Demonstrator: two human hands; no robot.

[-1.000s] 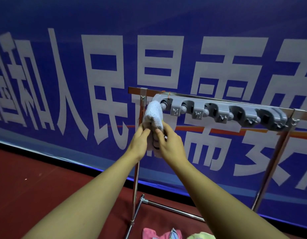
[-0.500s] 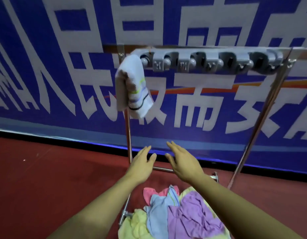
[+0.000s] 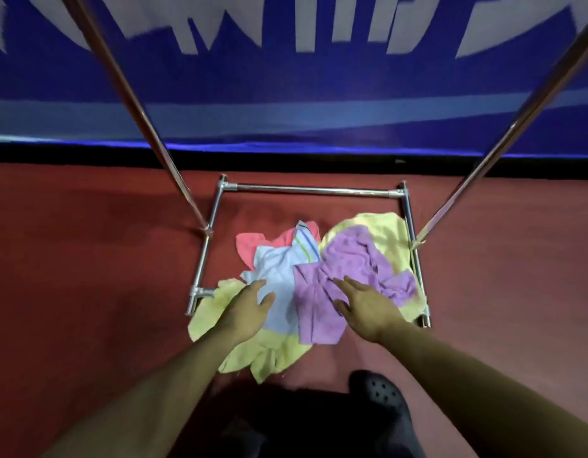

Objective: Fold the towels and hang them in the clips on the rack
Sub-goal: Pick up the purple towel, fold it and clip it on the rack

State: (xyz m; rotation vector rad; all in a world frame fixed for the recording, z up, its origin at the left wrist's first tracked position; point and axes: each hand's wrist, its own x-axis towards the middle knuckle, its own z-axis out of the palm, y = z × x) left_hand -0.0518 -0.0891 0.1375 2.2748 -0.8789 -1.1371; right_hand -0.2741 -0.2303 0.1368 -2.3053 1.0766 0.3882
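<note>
Black perforated shoe (image 3: 383,396) is seen nearest, on the red floor (image 3: 71,276). Beyond it, both hands are spread open with nothing held: the left hand (image 3: 248,312) is placed over the pale blue towel (image 3: 279,279) and the right hand (image 3: 365,304) over the purple towel (image 3: 348,266). Whether they touch the cloth cannot be told. Yellow towels (image 3: 269,355) and a pink towel (image 3: 253,242) are heaped with them inside the metal rack base (image 3: 312,190). Behind, a blue banner (image 3: 286,77) is seen.
</note>
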